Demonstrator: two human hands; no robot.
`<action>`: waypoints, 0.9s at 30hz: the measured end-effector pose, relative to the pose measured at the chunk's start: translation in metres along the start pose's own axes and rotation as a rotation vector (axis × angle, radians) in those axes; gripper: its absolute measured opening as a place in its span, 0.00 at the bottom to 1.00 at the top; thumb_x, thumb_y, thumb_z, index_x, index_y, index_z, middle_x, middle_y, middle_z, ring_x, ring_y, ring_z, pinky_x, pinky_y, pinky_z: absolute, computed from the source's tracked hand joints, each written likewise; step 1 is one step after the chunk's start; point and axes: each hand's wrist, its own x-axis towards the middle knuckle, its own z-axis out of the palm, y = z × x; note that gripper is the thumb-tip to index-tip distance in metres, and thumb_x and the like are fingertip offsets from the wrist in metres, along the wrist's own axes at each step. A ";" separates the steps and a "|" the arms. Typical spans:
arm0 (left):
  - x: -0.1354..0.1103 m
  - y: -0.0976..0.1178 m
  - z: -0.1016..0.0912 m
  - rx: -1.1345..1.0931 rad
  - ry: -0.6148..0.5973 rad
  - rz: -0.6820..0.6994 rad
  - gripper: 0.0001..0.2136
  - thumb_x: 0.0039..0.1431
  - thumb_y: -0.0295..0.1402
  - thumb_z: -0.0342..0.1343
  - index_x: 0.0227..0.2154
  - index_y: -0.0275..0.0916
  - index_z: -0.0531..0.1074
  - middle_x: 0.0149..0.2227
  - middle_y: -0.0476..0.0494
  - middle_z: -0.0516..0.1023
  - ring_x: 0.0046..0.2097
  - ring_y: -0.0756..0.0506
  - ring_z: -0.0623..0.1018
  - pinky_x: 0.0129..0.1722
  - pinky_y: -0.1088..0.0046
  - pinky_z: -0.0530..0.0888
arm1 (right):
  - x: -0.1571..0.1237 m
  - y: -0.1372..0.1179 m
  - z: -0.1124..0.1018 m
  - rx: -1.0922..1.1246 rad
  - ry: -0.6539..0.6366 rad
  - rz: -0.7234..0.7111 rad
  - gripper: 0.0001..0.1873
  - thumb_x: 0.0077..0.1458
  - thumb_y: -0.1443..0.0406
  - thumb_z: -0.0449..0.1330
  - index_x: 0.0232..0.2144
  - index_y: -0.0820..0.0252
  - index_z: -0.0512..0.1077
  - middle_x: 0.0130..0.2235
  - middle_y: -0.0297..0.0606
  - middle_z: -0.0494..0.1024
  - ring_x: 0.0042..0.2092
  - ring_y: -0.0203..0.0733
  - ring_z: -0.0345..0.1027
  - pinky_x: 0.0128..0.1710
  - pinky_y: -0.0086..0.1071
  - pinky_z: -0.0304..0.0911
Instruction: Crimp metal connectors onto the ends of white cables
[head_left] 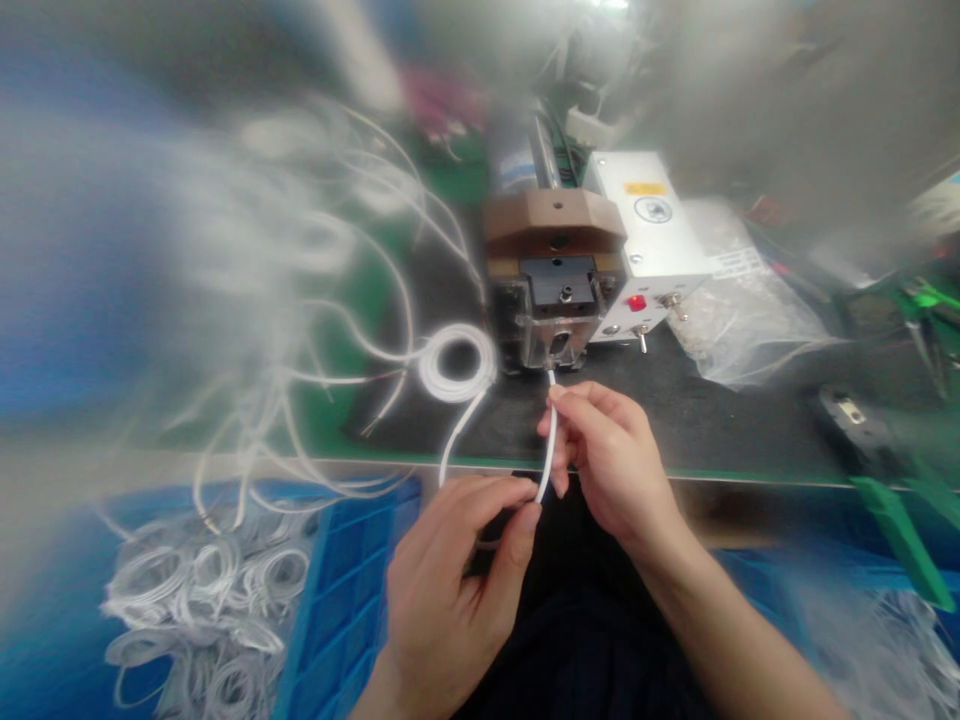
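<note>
A white cable [551, 440] runs from between my hands up to the front opening of a bench machine [556, 225]. My right hand [611, 455] pinches it just below that opening, thumb against fingers. Lower down, my left hand [465, 570] grips the same cable between thumb and forefinger. A coil of white cable [455, 362] lies on the dark mat left of the machine, and its tail drops over the bench edge behind my left hand. Whether the cable's tip is inside the machine's clear guard [538, 343] is hard to make out.
A white control box [649, 230] with switches and a red light adjoins the machine. Right of it lies a plastic bag [742, 320], then a green-handled crimping tool [892, 520]. Loose cables cover the left. Blue crates [330, 610] of coiled cables stand below the bench edge.
</note>
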 end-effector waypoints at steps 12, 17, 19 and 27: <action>-0.004 -0.004 0.001 0.027 0.026 -0.016 0.14 0.68 0.23 0.63 0.51 0.46 0.78 0.48 0.48 0.85 0.47 0.42 0.85 0.50 0.65 0.79 | 0.012 0.000 0.007 -0.025 0.030 -0.048 0.16 0.63 0.60 0.69 0.25 0.62 0.76 0.18 0.30 0.74 0.14 0.30 0.62 0.13 0.22 0.58; -0.004 -0.004 0.001 0.030 0.022 -0.012 0.15 0.67 0.23 0.64 0.52 0.46 0.78 0.48 0.47 0.85 0.48 0.42 0.84 0.51 0.65 0.79 | 0.012 0.001 0.008 -0.021 0.050 -0.062 0.15 0.61 0.61 0.69 0.25 0.61 0.75 0.21 0.31 0.77 0.15 0.29 0.61 0.13 0.22 0.58; -0.003 -0.005 0.000 0.026 0.027 -0.009 0.14 0.67 0.23 0.63 0.52 0.46 0.78 0.48 0.47 0.85 0.47 0.42 0.84 0.51 0.64 0.79 | 0.012 0.001 0.009 -0.022 0.057 -0.067 0.15 0.61 0.61 0.69 0.25 0.61 0.75 0.20 0.31 0.76 0.14 0.30 0.61 0.13 0.22 0.58; -0.004 -0.005 -0.007 0.054 0.086 -0.049 0.11 0.70 0.25 0.61 0.51 0.46 0.79 0.48 0.48 0.86 0.48 0.43 0.84 0.52 0.65 0.78 | 0.012 0.004 0.006 -0.020 0.050 -0.078 0.15 0.62 0.61 0.69 0.26 0.60 0.74 0.20 0.30 0.75 0.15 0.30 0.61 0.14 0.22 0.57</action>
